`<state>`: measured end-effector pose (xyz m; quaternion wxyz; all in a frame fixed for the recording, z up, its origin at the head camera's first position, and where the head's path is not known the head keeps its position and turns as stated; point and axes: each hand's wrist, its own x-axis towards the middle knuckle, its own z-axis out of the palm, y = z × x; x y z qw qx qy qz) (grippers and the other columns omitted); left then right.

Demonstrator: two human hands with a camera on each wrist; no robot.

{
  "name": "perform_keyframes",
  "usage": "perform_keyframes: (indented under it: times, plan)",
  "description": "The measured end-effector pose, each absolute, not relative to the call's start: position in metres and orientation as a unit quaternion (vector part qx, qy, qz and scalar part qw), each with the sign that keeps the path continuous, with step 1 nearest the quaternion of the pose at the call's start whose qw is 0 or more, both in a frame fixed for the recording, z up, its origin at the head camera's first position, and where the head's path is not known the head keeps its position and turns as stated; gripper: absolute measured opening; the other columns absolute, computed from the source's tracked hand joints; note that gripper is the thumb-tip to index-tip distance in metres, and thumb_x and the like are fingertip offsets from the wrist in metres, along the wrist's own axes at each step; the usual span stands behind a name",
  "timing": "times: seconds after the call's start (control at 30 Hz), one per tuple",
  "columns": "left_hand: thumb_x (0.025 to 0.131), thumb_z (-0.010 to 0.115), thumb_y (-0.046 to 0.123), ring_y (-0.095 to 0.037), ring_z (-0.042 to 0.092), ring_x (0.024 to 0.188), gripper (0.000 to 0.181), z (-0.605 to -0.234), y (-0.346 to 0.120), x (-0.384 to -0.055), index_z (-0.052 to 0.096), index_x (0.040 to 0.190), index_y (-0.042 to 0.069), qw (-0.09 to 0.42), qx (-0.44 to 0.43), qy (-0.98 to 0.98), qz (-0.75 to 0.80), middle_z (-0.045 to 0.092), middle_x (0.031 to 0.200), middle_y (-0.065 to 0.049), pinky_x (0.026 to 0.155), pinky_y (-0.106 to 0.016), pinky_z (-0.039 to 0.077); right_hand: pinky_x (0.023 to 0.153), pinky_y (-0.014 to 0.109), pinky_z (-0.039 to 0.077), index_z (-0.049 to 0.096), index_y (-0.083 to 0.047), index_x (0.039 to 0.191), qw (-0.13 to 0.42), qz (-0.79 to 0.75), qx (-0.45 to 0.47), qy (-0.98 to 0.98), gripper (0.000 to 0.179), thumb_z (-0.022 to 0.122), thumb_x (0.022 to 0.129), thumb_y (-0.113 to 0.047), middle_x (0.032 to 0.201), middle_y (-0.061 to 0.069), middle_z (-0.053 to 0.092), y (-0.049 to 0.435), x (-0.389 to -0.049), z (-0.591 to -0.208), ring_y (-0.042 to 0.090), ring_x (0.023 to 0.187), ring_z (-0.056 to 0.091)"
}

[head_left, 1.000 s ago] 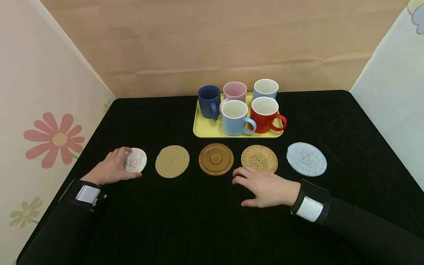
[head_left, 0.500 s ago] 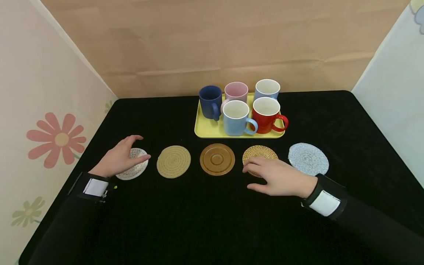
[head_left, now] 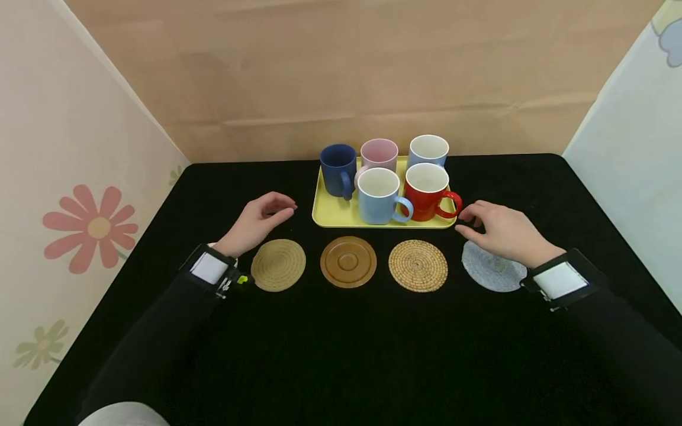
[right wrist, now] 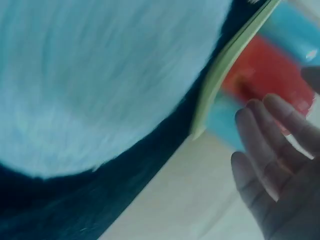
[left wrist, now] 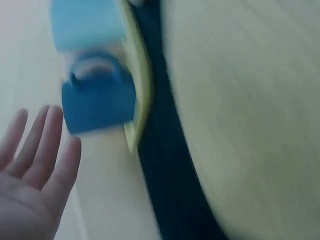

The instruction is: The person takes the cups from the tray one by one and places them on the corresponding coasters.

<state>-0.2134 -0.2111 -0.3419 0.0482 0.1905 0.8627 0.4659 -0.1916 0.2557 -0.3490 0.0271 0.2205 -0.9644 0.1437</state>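
1. While the left hand [head_left: 256, 222] holds nothing, its fingers curve loosely, with a moderate gap between thumb and fingertips; it is to the left of the yellow tray [head_left: 330, 216], apart from it.
2. The dark blue mug [head_left: 334, 176] is the mug nearest to that hand, upright at the tray's left end; the left wrist view shows the mug blurred, beyond the spread fingers.
3. The right hand [head_left: 503, 232] also holds nothing visible, its fingers bent softly and the thumb a little apart from them.
4. Its fingertips are just beside the handle [head_left: 454, 195] of the red mug [head_left: 418, 201]; whether they touch it, I cannot tell.
5. The red mug stands upright at the front right of the tray, next to a light blue mug [head_left: 375, 206].
6. Behind them, a pink mug [head_left: 380, 155] and a pale blue mug [head_left: 428, 157] with a white inside stand on the same tray.
7. Nearer the person, a beige coaster [head_left: 278, 266], a brown coaster [head_left: 348, 262], a woven coaster [head_left: 418, 266] and a pale blue-grey coaster [head_left: 491, 273] lie in a row on the black tabletop [head_left: 341, 349]; the right hand and wrist partly cover the last.
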Motion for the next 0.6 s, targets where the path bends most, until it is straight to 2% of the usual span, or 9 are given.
perform_keyframes:
  times: [0.17, 0.37, 0.6]
  plan:
    - [0.102, 0.052, 0.024, -0.031, 0.058, 0.112, 0.039, -0.340, -0.166, -0.237, 0.051, 0.127, -0.007, 0.057, 0.097, 0.782, 0.613, 0.057, 0.125, -0.023, 0.093, -0.038, 0.049, 0.056, 0.038, 0.046, 0.065, 0.002, 0.102, -0.018, 0.150, 0.155, -0.976, 0.021, 0.060, 0.094, -0.017, 0.083, 0.010, 0.064, 0.267, -0.222, -0.356, 0.022, 0.067, 0.055]
    - [0.100, 0.054, 0.020, -0.037, 0.054, 0.116, 0.038, -0.348, -0.130, -0.258, 0.051, 0.127, -0.007, 0.035, -0.007, 0.745, 0.666, 0.055, 0.126, -0.027, 0.097, -0.044, 0.046, 0.059, 0.040, 0.045, 0.063, 0.006, 0.104, -0.071, 0.159, 0.117, -0.978, 0.025, 0.053, 0.096, -0.016, 0.081, 0.013, 0.060, 0.263, -0.247, -0.365, 0.026, 0.070, 0.053]
    - [0.101, 0.052, 0.032, -0.033, 0.052, 0.121, 0.048, -0.352, -0.111, -0.268, 0.049, 0.130, -0.005, 0.102, -0.009, 0.730, 0.676, 0.054, 0.127, -0.022, 0.104, -0.046, 0.039, 0.062, 0.041, 0.041, 0.061, 0.007, 0.103, -0.098, 0.168, 0.103, -0.976, 0.022, 0.054, 0.094, -0.013, 0.076, 0.012, 0.054, 0.256, -0.257, -0.370, 0.029, 0.071, 0.050]
